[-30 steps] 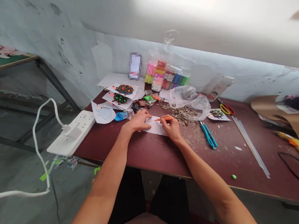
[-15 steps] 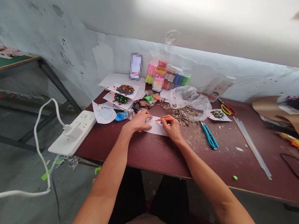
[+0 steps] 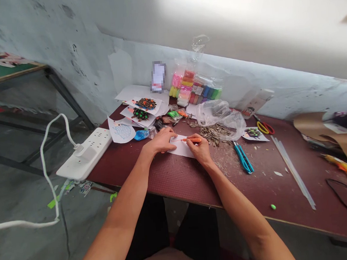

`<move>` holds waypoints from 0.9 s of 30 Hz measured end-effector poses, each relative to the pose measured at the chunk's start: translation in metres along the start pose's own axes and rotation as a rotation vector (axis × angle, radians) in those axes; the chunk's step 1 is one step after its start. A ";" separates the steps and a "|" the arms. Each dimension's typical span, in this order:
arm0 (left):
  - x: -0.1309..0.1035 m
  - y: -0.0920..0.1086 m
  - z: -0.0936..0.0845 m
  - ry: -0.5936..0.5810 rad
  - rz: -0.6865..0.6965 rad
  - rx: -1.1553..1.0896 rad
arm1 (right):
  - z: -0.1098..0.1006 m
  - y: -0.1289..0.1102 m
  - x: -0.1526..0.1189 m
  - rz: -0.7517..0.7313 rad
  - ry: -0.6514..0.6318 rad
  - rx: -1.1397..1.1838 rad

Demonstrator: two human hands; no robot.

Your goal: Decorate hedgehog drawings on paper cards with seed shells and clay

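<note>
Two bare forearms point(image 3: 124, 184) are stretched over the near edge of a dark red tabletop point(image 3: 176, 180), with dark trouser legs point(image 3: 146, 229) seen beneath it. On the right, a small green lump point(image 3: 273, 207) is seen near that edge; clear sticks point(image 3: 293, 173) are laid out beyond it, and a blue-green cutter point(image 3: 243, 158) is placed nearer the right arm. A small white sheet of paper point(image 3: 180, 150) is set flat on the tabletop between the two hands, which are held near each other but apart. Its left part is covered by the left hand point(image 3: 161, 140), whose thumb and fingers are spread. An orange pen point(image 3: 195, 140) is clasped between the thumb and fingers of the right hand point(image 3: 199, 148), its tip pointed leftward over the paper; whether the tip is touching cannot be told. Just beyond, striped seeds point(image 3: 213, 134) are heaped, partly covered by a crumpled clear bag point(image 3: 236, 129). Farther back on the left, pictures point(image 3: 145, 104) decorated with dark seeds and coloured dots are stacked. Colourful packs point(image 3: 185, 90) are propped against the pale wall point(image 3: 243, 67), near a pixelated phone point(image 3: 158, 76).
</note>
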State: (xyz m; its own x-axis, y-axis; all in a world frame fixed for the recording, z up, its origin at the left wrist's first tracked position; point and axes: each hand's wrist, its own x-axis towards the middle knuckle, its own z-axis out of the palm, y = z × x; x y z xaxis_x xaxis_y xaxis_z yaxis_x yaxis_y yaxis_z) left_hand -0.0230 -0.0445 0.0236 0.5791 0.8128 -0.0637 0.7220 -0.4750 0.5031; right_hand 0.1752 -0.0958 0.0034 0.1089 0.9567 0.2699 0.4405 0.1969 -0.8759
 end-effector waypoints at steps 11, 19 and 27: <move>-0.002 0.004 -0.003 -0.015 -0.021 0.006 | 0.001 -0.003 -0.001 -0.008 -0.001 -0.024; -0.003 0.007 -0.005 -0.027 -0.033 0.005 | 0.001 -0.003 -0.001 -0.029 0.005 -0.006; -0.001 0.005 -0.004 -0.025 -0.029 0.026 | 0.001 -0.002 -0.001 -0.034 0.006 0.003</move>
State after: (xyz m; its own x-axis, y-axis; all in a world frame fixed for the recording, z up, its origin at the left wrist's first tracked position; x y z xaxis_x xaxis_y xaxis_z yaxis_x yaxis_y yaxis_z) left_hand -0.0214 -0.0470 0.0297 0.5668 0.8178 -0.0996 0.7481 -0.4603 0.4781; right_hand 0.1733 -0.0963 0.0043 0.0992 0.9482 0.3017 0.4409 0.2300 -0.8676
